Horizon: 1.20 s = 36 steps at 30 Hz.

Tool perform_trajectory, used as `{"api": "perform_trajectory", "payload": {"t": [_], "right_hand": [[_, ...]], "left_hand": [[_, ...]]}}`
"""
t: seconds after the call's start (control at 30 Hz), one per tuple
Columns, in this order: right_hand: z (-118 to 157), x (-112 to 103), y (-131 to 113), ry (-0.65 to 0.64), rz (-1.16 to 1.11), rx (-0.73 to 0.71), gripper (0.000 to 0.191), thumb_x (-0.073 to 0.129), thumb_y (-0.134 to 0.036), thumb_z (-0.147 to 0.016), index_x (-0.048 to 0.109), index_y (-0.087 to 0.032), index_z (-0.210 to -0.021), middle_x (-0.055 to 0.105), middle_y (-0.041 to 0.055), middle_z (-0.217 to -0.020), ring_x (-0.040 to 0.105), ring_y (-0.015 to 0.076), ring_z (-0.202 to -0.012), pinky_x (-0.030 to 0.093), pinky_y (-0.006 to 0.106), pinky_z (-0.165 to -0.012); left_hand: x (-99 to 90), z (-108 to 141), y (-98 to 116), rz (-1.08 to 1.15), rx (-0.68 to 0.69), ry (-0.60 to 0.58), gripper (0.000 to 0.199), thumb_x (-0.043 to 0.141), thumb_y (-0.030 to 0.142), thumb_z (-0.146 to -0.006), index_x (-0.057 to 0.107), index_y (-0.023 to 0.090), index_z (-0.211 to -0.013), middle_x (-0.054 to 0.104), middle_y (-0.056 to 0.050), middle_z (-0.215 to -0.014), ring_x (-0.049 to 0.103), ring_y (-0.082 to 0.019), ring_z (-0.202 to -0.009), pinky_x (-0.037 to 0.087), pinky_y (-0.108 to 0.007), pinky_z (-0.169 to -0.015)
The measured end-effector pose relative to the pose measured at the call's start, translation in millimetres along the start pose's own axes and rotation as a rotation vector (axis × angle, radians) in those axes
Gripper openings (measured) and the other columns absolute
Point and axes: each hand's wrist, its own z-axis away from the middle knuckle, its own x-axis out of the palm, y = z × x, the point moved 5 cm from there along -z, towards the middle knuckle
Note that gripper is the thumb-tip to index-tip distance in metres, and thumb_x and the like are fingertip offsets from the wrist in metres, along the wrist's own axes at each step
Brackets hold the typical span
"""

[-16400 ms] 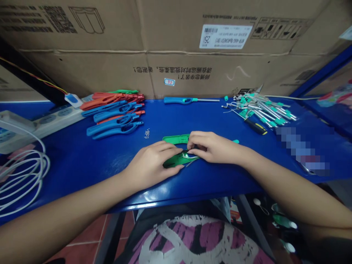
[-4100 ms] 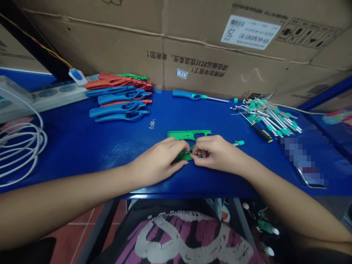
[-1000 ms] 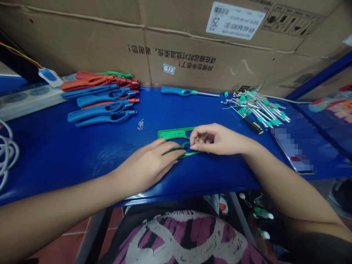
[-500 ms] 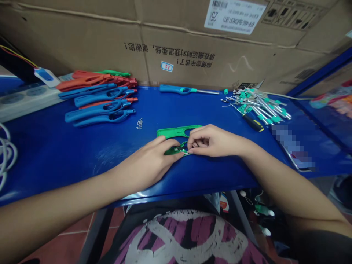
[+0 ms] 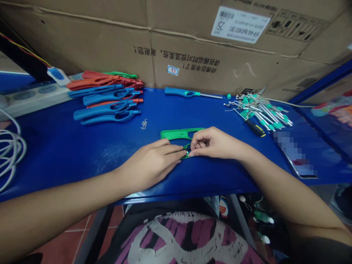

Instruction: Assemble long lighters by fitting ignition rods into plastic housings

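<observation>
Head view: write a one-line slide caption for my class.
Left hand and right hand work at a green casing half on a blue table, another green half beyond.

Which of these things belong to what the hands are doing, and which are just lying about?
Likely part of the job:
near green shell, at the fingers of the left hand and right hand
far green shell
coloured handles
teal-ended tubes
screwdriver
small metal bits

Probably just lying about:
phone
white cable
power strip

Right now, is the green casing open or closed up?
Open: the far half lies apart from the near half, partly under the left hand.
</observation>
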Motion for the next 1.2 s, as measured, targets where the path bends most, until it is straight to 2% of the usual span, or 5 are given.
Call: {"api": "perform_trajectory", "payload": {"t": [0.33, 0.63, 0.73, 0.87, 1.2], "right_hand": [[0.7, 0.7, -4.9, 0.011, 0.051, 0.032, 0.021, 0.074, -0.034, -0.081, 0.068, -0.015, -0.075, 0.053, -0.0036, -0.061, 0.045, 0.0092, -0.057, 0.033, 0.024, -0.055], [1.4, -1.0, -8.2, 0.012, 0.118, -0.029, 0.020, 0.074, -0.031, -0.084, 0.067, -0.015, -0.075, 0.057, -0.0023, -0.064, 0.048, 0.0096, -0.059, 0.034, 0.023, -0.057], [2.3, -2.8, -7.6, -0.005, 0.118, -0.084, 0.021, 0.072, -0.032, -0.086, 0.067, -0.015, -0.075, 0.058, -0.0020, -0.066, 0.047, 0.0095, -0.060, 0.035, 0.023, -0.058], [2.4, -4.8, -4.5, -0.007, 0.084, -0.094, 0.021, 0.073, -0.033, -0.085, 0.068, -0.015, -0.075, 0.055, -0.0031, -0.063, 0.045, 0.0092, -0.059, 0.035, 0.023, -0.057], [1.6, -4.9, 1.1, -0.016, 0.006, -0.033, 0.025, 0.078, -0.038, -0.080, 0.069, -0.015, -0.077, 0.053, -0.0050, -0.059, 0.044, 0.0086, -0.056, 0.036, 0.023, -0.057]], "left_hand": [[-1.0, -1.0, 1.5, 0.020, -0.028, -0.033, 0.032, 0.049, 0.018, -0.102, 0.066, 0.017, -0.129, 0.074, -0.008, -0.122, 0.066, -0.022, -0.095, 0.059, -0.035, -0.078], [-2.3, -1.8, 0.1, -0.033, -0.054, -0.034, 0.034, 0.049, 0.023, -0.103, 0.064, 0.014, -0.131, 0.074, -0.009, -0.094, 0.067, -0.022, -0.088, 0.058, -0.032, -0.070], [-2.2, -2.4, -1.5, 0.019, -0.067, -0.043, 0.032, 0.051, 0.022, -0.102, 0.065, 0.016, -0.130, 0.075, -0.008, -0.103, 0.068, -0.021, -0.092, 0.059, -0.032, -0.075], [-3.0, -4.2, 0.3, 0.030, 0.009, -0.032, 0.029, 0.050, 0.020, -0.102, 0.069, 0.016, -0.124, 0.073, -0.009, -0.122, 0.067, -0.022, -0.100, 0.060, -0.037, -0.085], [0.3, -5.6, 0.2, -0.025, 0.039, -0.085, 0.034, 0.044, 0.019, -0.104, 0.068, 0.018, -0.128, 0.070, -0.010, -0.130, 0.065, -0.025, -0.104, 0.059, -0.042, -0.086]]}}
